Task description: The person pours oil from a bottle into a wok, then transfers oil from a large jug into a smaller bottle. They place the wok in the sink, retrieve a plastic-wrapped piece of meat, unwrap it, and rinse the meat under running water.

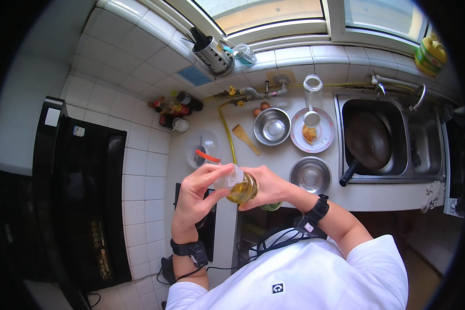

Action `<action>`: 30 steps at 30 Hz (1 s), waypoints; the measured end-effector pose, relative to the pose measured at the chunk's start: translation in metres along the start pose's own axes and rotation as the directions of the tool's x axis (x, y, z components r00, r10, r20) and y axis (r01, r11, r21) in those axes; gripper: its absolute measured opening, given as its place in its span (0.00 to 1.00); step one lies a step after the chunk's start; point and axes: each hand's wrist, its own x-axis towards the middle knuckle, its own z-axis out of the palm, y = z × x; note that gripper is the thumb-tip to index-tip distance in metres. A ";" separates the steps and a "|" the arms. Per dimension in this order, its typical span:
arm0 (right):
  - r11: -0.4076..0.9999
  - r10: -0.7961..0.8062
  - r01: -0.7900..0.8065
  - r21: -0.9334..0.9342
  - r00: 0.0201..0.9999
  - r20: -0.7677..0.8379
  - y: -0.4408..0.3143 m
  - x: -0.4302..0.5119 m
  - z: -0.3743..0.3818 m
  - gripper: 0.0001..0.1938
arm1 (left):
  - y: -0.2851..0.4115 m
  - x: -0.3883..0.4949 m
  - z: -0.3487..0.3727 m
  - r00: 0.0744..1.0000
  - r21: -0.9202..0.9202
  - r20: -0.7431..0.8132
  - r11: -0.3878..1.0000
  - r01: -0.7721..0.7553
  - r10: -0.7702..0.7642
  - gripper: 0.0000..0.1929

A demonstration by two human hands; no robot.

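A clear bottle of yellow oil (241, 191) is held in front of my chest, over the counter's front edge. My right hand (261, 186) wraps around its body. The fingers of my left hand (203, 188) grip the translucent plastic cap (229, 178) at its neck; whether the cap is loose cannot be told. Beyond my hands lie a wooden spatula (246, 139), a steel bowl (272, 126) and a flowered plate (325, 133) with a piece of browned food (309, 134). A second steel bowl (310, 175) stands near my right forearm.
A clear bowl with a red-handled utensil (208, 155) is at the left. Two eggs (261, 109) and an open glass jar (313, 91) stand behind. A yellow hose (227, 135) crosses the counter. The sink at the right holds a dark wok (368, 140), its handle over the rim.
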 end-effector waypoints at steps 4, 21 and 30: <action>0.998 -0.033 0.028 -0.048 0.994 -0.100 -0.015 -0.003 0.003 0.31 | -0.001 -0.002 0.011 0.990 -0.090 -0.130 0.993 -0.072 0.060 0.35; 0.984 -0.126 0.103 -0.144 0.978 -0.167 -0.063 -0.014 0.006 0.29 | 0.018 -0.010 0.029 0.949 0.123 -0.264 0.982 -0.146 0.174 0.47; 0.933 -0.241 0.116 -0.340 0.905 -0.351 -0.059 -0.014 0.025 0.26 | 0.033 -0.011 0.071 0.818 -0.025 -0.573 0.997 -0.070 0.043 0.47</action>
